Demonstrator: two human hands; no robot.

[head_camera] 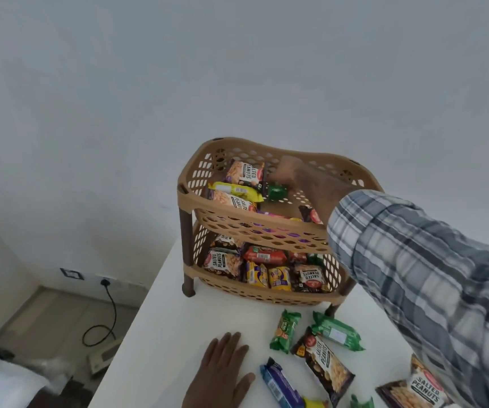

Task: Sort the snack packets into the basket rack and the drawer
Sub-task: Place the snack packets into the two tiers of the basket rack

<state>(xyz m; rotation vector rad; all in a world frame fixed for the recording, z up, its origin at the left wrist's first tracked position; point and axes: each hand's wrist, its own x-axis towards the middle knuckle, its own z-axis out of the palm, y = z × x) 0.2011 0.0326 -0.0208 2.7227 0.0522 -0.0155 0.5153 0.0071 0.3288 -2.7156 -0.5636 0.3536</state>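
Left hand [222, 369] lay flat, empty, on surface [160, 334]; right hand [305, 178], blurred, held green packet [277, 192] over top basket [255, 228]; best released low, in the bare gap.

wall [178, 69]: plain, pale grey-white, fills the upper half | counter [160, 334]: white top | socket plate [105, 281]: low on the wall at left, a plug sits in it | black cable [110, 316]: hangs from the plug and loops on the floor | floor [45, 313]: brownish tiles | dark switch plate [71, 273]: just beside the socket
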